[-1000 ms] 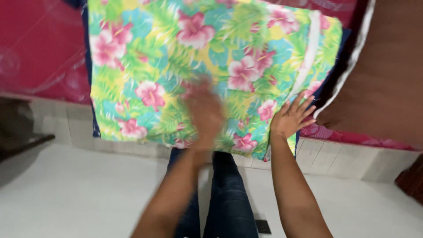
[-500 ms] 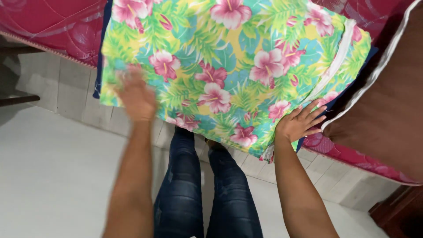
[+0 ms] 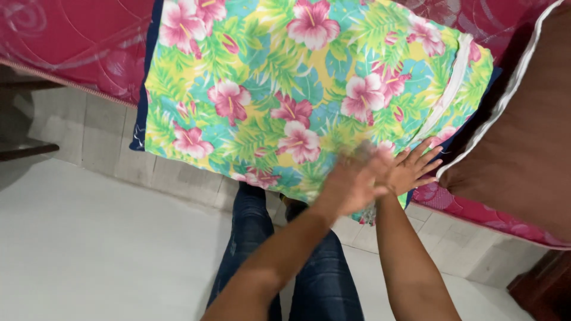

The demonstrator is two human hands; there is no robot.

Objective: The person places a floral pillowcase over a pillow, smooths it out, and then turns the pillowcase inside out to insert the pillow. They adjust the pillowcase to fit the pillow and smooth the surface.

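Floral cloth under both hands, L hand beside R hand.

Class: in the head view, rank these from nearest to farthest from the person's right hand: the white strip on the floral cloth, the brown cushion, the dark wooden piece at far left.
1. White strip, just above the right hand.
2. Brown cushion, to its right.
3. Dark wooden piece, far left edge.
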